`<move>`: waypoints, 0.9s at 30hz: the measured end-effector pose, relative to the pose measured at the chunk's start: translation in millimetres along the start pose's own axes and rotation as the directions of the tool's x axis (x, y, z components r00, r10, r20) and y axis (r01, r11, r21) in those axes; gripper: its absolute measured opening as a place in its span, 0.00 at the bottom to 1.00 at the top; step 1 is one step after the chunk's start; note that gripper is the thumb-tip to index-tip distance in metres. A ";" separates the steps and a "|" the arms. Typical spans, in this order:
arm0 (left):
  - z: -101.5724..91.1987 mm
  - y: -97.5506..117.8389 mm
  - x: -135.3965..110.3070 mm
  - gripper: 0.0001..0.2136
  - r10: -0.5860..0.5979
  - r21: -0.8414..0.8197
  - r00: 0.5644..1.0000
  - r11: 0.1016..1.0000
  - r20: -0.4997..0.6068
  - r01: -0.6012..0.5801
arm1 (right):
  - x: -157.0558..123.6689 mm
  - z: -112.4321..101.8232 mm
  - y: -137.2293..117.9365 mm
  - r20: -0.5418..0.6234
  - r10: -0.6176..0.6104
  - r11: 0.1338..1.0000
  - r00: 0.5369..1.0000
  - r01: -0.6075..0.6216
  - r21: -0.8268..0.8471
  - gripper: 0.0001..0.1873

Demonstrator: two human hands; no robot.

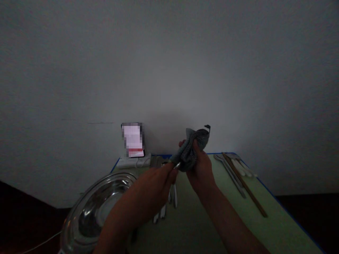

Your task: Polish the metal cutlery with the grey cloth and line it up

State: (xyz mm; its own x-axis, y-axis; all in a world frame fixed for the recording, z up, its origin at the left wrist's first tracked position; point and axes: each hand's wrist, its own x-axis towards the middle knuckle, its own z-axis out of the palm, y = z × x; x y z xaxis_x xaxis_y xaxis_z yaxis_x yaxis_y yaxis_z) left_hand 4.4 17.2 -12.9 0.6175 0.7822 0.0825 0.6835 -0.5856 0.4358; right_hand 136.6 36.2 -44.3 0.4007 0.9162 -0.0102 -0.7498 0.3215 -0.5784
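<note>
My right hand (202, 169) is closed around a grey patterned cloth (193, 146), held up above the table. My left hand (159, 180) pinches the handle of a metal utensil (177, 165) whose far end is buried in the cloth. The utensil's head is hidden by the cloth, so I cannot name its kind. Both hands meet just above the middle of the pale green table (201, 225).
A shiny metal bowl (92, 211) sits at the table's left front. Several pieces of cutlery (165, 208) lie under my left hand. Spoons and wooden chopsticks (243, 183) lie in a row at the right. A propped phone (133, 140) stands by the grey wall.
</note>
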 end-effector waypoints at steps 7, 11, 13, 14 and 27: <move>14.6 -2.5 14.6 0.14 -0.004 0.044 1.000 0.999 -0.020 0.005 | -1.7 0.5 9.3 -0.022 0.089 0.996 0.996 -0.089 0.033 0.09; 5.2 -4.7 9.1 0.15 0.038 -0.054 0.999 0.998 0.021 -0.037 | 11.5 -7.5 0.2 -0.015 -0.039 0.999 0.999 0.039 -0.016 0.08; -3.7 -7.2 1.7 0.15 0.042 -0.084 0.999 0.996 0.026 -0.039 | 18.4 -14.3 -8.2 0.017 -0.175 0.978 0.984 0.175 -0.116 0.11; -8.3 -8.6 -2.6 0.15 0.038 -0.090 0.999 0.995 0.027 -0.036 | 21.0 -17.8 -13.0 0.045 -0.250 0.948 0.967 0.254 -0.193 0.13; -4.1 -2.9 -5.5 0.14 0.014 0.000 1.000 1.000 -0.012 -0.014 | -6.9 6.2 -3.9 -0.005 -0.044 0.999 0.999 0.044 -0.013 0.13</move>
State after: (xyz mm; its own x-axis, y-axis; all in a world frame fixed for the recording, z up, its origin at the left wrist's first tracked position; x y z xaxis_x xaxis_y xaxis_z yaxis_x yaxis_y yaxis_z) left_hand -2.6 15.4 -11.0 0.6220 0.7766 0.0996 0.6749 -0.5963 0.4347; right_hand 133.5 30.1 -36.9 0.4358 0.9000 0.0111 -0.7245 0.3581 -0.5889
